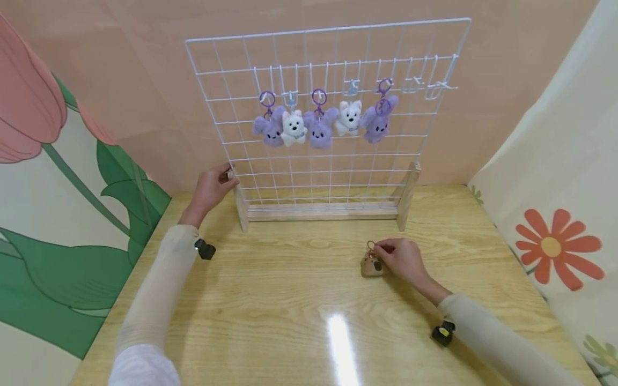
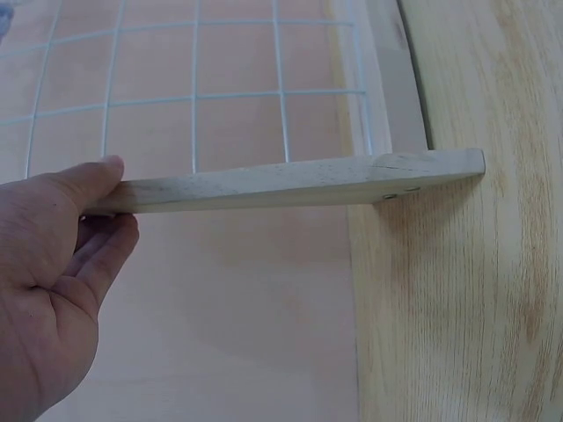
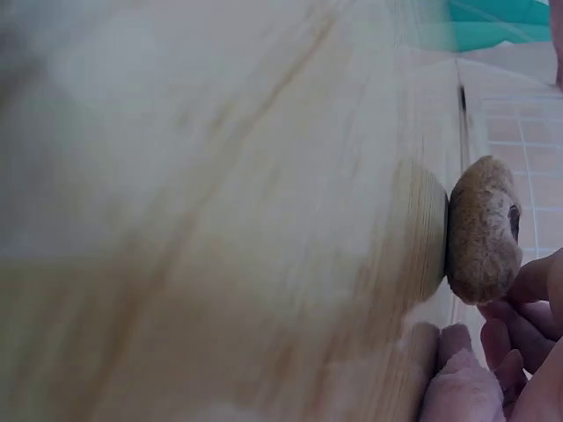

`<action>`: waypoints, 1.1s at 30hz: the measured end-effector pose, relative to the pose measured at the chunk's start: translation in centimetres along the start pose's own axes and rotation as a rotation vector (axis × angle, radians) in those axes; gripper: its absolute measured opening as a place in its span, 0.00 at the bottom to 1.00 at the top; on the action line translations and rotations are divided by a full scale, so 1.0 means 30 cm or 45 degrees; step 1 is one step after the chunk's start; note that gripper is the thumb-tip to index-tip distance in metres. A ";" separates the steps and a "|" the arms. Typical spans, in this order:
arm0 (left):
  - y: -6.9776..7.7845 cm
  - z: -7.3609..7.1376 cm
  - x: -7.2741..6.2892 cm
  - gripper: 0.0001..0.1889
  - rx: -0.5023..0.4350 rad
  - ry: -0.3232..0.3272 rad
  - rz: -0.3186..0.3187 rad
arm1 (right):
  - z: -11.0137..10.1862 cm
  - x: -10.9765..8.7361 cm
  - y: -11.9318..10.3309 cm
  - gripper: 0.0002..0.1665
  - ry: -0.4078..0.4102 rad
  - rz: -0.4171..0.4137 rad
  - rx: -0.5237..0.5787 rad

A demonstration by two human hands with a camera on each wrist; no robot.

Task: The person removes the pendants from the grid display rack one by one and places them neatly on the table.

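Observation:
My left hand [image 1: 212, 187] pinches the upper end of the rack's left wooden upright [image 2: 255, 185], thumb on one side and fingers on the other. A white wire grid rack [image 1: 309, 158] stands in that wooden base. In front of its right part, my right hand [image 1: 401, 258] pinches a small brown plush keychain [image 1: 370, 266] near its top, where a metal ring [image 1: 370, 244] sticks up. The plush [image 3: 482, 233] has a dark patch and sits low at the tabletop, with the fingertips [image 3: 532, 280] at its side in the right wrist view.
On the rack's hooks hang three purple plush keychains [image 1: 320, 131] and two white dog plush keychains [image 1: 294, 128]. More white wire hooks [image 1: 436, 88] project at the grid's right end. Printed cloths with a tulip [image 1: 29, 96] and an orange flower [image 1: 551, 246] border the wooden table [image 1: 270, 300].

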State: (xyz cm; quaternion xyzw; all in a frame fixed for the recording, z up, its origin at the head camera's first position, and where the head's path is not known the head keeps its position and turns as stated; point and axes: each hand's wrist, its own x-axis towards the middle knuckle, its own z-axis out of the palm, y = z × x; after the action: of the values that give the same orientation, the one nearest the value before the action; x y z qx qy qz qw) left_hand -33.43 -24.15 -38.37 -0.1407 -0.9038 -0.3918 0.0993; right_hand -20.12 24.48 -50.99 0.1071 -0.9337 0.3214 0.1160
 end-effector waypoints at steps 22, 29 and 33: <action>0.005 0.002 -0.003 0.27 -0.006 -0.010 -0.037 | -0.124 0.031 -0.077 0.10 0.018 -0.143 -0.076; 0.002 0.001 -0.002 0.27 0.005 -0.016 -0.023 | -0.236 0.088 -0.133 0.09 0.138 -0.269 -0.059; 0.002 0.004 -0.002 0.26 0.011 -0.007 -0.005 | -0.299 0.127 -0.168 0.10 0.181 -0.276 -0.070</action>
State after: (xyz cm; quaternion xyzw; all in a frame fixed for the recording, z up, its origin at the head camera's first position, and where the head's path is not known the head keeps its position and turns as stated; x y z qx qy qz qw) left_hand -33.36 -24.04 -38.42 -0.1395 -0.9061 -0.3876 0.0965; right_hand -21.04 25.71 -40.12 0.1810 -0.9146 0.2881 0.2187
